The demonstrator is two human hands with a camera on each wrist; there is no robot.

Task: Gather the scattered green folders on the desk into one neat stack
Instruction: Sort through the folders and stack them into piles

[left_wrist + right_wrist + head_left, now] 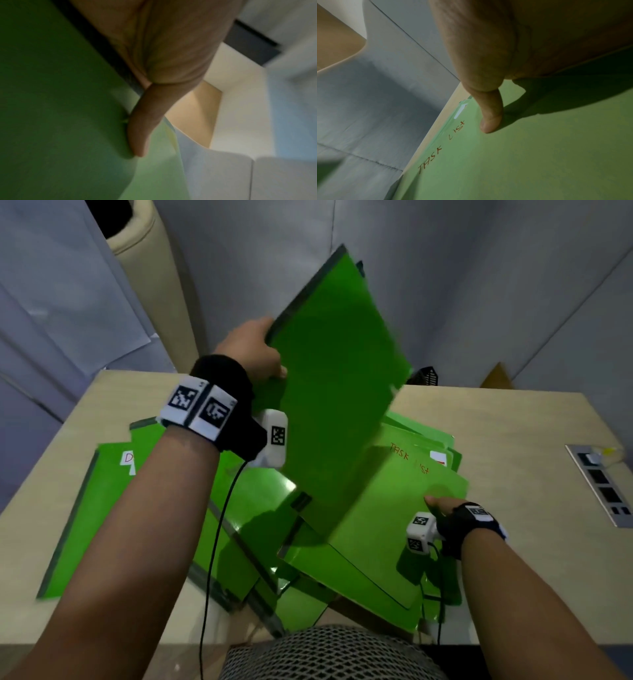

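My left hand (260, 350) grips a green folder (339, 392) by its dark spine edge and holds it raised and tilted above the desk; in the left wrist view the thumb (142, 129) presses on the folder's face (60, 108). Below it, several green folders lie overlapping on the desk (513, 440). My right hand (442, 505) rests on the right edge of a folder marked "TASK List" (404, 501), thumb (489, 119) flat on its cover (539, 155); the other fingers are hidden. Another folder with a white label (102, 508) lies at the left.
A socket panel (603, 484) is set into the desk at the right. A black mesh holder (424, 376) stands behind the raised folder at the desk's far edge. Grey partition walls close the back. My wrist cable (219, 525) hangs over the left folders.
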